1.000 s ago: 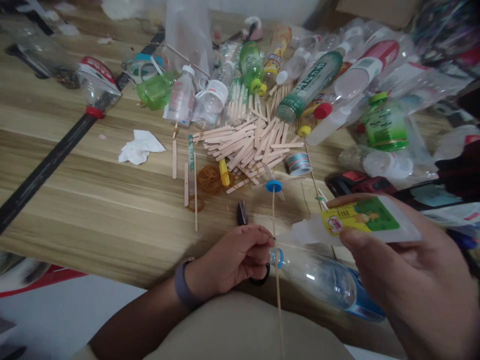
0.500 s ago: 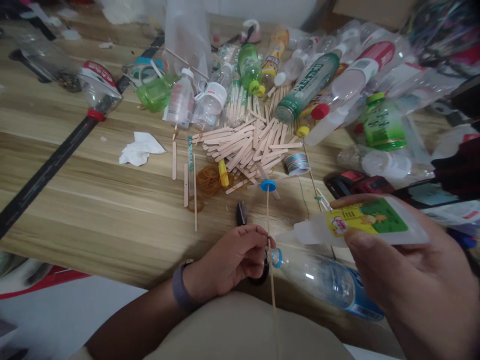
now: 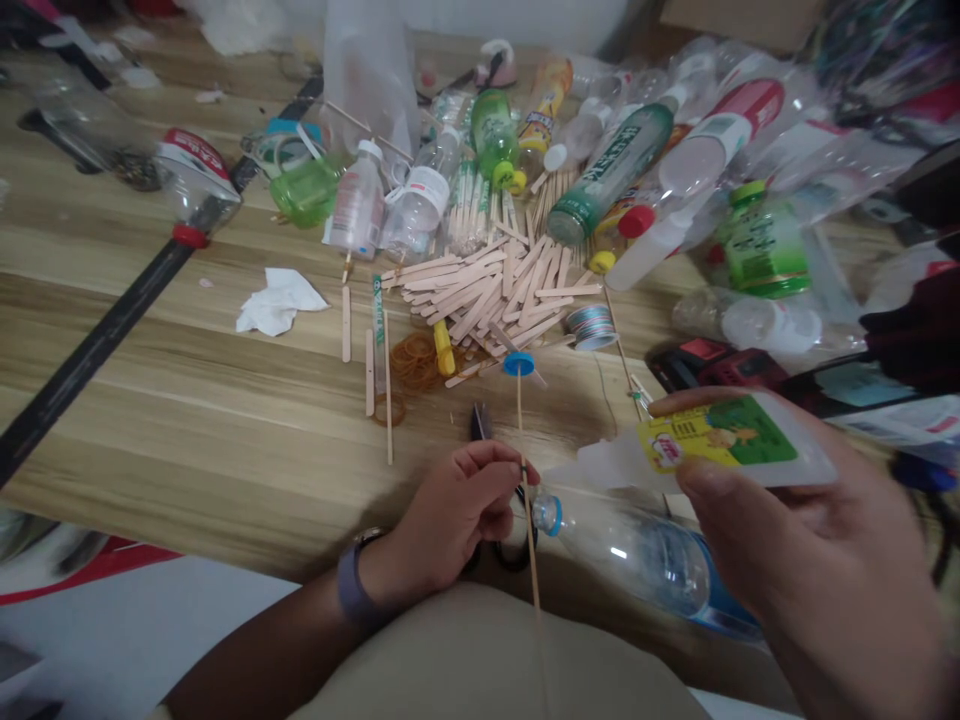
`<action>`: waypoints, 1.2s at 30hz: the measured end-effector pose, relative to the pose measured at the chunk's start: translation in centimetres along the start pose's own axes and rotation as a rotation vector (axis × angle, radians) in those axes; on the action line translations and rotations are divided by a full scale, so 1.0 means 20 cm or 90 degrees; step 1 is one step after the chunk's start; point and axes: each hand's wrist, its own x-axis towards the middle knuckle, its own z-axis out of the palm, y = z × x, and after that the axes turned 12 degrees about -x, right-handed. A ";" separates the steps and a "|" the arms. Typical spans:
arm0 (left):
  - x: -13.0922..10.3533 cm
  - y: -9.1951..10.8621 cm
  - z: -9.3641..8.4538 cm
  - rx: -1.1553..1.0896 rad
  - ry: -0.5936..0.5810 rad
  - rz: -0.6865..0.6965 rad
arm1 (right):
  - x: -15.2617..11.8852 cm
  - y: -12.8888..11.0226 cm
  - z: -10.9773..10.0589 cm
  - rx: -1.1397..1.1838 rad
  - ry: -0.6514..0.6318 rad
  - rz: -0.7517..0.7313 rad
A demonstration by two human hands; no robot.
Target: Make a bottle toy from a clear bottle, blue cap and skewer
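Between thumb and fingertips my left hand (image 3: 472,510) pinches a thin wooden skewer (image 3: 532,560), which runs from my lap up and away from me. A blue bottle cap (image 3: 518,364) sits on its far end, and a small dark band shows on the stick at my fingertips. My right hand (image 3: 817,560) is wrapped round a glue bottle (image 3: 712,440) with a yellow and green label. Its clear nozzle points left, close to the skewer at my fingers. Below the glue lies a clear plastic bottle (image 3: 630,550), its uncapped neck toward my left hand. Scissors (image 3: 480,422) lie partly hidden behind that hand.
Wooden craft sticks (image 3: 495,290) lie piled mid-table, with rubber bands (image 3: 417,362) and a thread spool (image 3: 591,327) beside them. Plastic bottles (image 3: 611,175) crowd the back and right. At left are a crumpled tissue (image 3: 279,300) and a black bar (image 3: 97,350).
The skewer with its blue cap and my left hand have shifted slightly left. The glue bottle has moved slightly left too, its nozzle still near the skewer.
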 end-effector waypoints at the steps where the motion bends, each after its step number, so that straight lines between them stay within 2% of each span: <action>1: 0.00 0.00 0.00 0.015 0.008 0.018 | 0.00 0.00 0.00 0.004 0.001 0.002; 8: -0.01 -0.03 -0.03 0.185 0.028 0.153 | -0.01 -0.02 0.00 0.006 0.021 0.011; 20: -0.03 -0.02 -0.02 0.326 0.066 0.266 | 0.00 -0.03 0.02 0.010 0.004 -0.020; 25: -0.04 -0.01 -0.01 0.345 0.058 0.280 | 0.02 -0.04 0.03 0.007 -0.031 -0.038; 29: -0.04 -0.02 -0.02 0.382 0.052 0.295 | 0.01 -0.04 0.03 0.001 -0.005 -0.026; 36: -0.05 -0.02 -0.03 0.387 0.040 0.302 | 0.03 0.01 0.04 0.030 -0.010 -0.036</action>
